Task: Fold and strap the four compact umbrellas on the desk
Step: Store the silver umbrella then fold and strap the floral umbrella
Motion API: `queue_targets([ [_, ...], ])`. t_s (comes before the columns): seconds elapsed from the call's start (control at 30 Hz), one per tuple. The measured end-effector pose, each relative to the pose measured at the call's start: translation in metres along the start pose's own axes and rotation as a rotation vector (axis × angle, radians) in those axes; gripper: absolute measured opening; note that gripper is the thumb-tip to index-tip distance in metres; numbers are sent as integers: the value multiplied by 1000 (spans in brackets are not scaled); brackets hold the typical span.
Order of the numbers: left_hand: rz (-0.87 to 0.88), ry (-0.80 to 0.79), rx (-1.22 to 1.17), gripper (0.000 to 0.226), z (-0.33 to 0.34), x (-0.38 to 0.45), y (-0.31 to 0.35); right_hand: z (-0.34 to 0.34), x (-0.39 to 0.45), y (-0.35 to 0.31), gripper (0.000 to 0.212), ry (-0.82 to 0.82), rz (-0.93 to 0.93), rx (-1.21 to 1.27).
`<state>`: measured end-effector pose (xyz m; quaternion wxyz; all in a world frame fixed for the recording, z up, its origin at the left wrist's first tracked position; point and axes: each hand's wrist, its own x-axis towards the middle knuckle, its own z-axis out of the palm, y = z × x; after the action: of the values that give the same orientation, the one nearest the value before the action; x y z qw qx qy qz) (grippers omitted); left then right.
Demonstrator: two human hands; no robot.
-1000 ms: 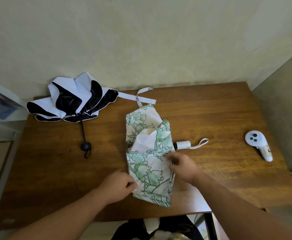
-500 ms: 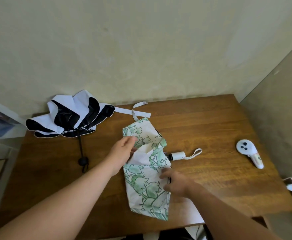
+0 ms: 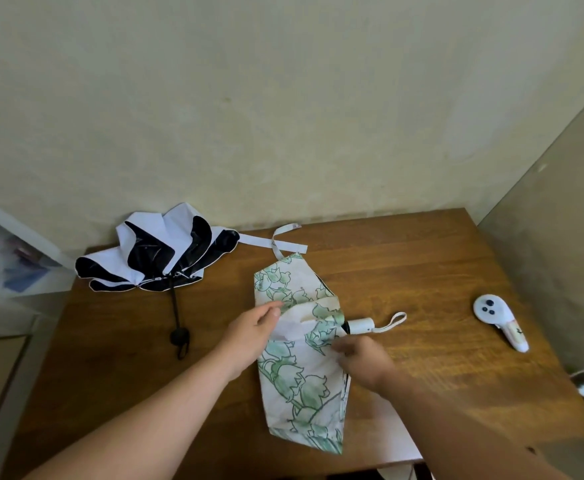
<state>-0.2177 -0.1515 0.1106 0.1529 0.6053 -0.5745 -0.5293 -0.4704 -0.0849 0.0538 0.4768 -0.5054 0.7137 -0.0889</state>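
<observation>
Well left of the grip, a black-and-white umbrella point(image 3: 159, 258) lies half-collapsed at the desk's point(image 3: 422, 271) far edge. The left hand point(image 3: 254, 329) pinches a fold of the floral umbrella point(image 3: 301, 368), which lies flat mid-desk. Just right, the right hand point(image 3: 363, 362) presses on its canopy, fingers blurred, so the grip cannot be told. Beyond its fingertips sits the white handle point(image 3: 361, 324); far right, a white controller point(image 3: 500, 318).
</observation>
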Motion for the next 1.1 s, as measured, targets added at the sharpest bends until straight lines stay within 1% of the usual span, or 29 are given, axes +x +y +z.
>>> queue_targets([
  [0.07, -7, 21, -23, 37, -1, 1, 0, -14, -9, -8, 24, 106, -8, 95],
  [0.13, -8, 35, -34, 37, -2, 2, -2, -31, -17, -19, 23, 208, -38, 167],
  [0.23, -8, 64, -74, 33, 0, 0, -3, -54, -25, -40, 22, 281, -98, 226],
  [0.3, -4, 65, -102, 31, 3, -2, -3, -63, -24, -55, 16, 263, -133, 227],
  [0.33, 1, 71, -112, 30, 4, -4, -3, -66, -23, -62, 19, 251, -154, 214],
  [0.43, 3, 105, -144, 31, 7, -7, -3, -64, -18, -81, 49, 161, -194, 225],
  [0.5, -6, 116, -154, 30, 9, -10, -5, -58, -14, -88, 58, 108, -210, 261],
  [0.57, -15, 118, -160, 38, 11, -9, -8, -52, -8, -89, 56, 114, -221, 260],
  [0.67, -39, 99, -187, 51, 11, -11, -11, -44, 0, -88, 39, 168, -206, 268],
  [0.73, -47, 78, -246, 53, 11, -12, -12, -41, 2, -87, 33, 193, -194, 306],
  [0.77, -49, 77, -277, 49, 11, -12, -13, -41, 2, -87, 31, 205, -193, 314],
  [0.83, -63, 111, -343, 34, 9, -12, -13, -39, 3, -85, 30, 222, -191, 326],
  [0.9, -112, 155, -455, 24, 8, -11, -13, -39, 1, -83, 31, 229, -184, 362],
  [0.97, -156, 166, -499, 21, 7, -7, -15, -39, -3, -79, 34, 208, -179, 425],
  [1.1, -164, 106, -444, 24, 7, -2, -21, -36, -8, -69, 34, 153, -178, 487],
])
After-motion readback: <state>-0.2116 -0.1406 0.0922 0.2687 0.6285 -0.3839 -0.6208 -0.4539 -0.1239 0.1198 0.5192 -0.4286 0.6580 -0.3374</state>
